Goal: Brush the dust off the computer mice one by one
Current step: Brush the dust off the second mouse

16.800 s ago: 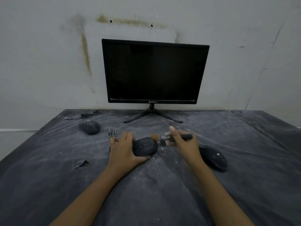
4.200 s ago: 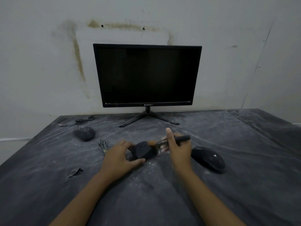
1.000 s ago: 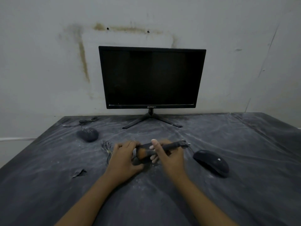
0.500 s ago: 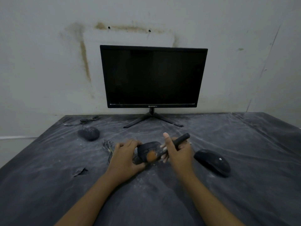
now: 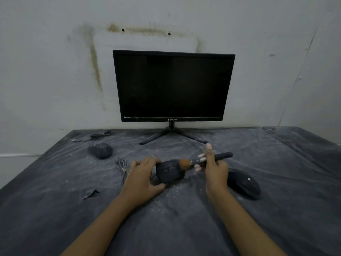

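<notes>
1. Your L hand grips the mid mouse at table centre, fingers curled over its far edge.
2. Your R hand pinches the brush, index straight; bristles touch the mouse's top right.
3. R mouse lies just beside your R wrist.
4. Dusty mouse sits far left.
5. Monitor at back, dark.

middle mouse: near-left side hidden under gripping left hand | brush: mid-handle hidden inside right hand, fingertips blurred | both forearms: cut off at bottom edge | table: near corners cut off by picture edges | dark scrap: too small to identify
</notes>
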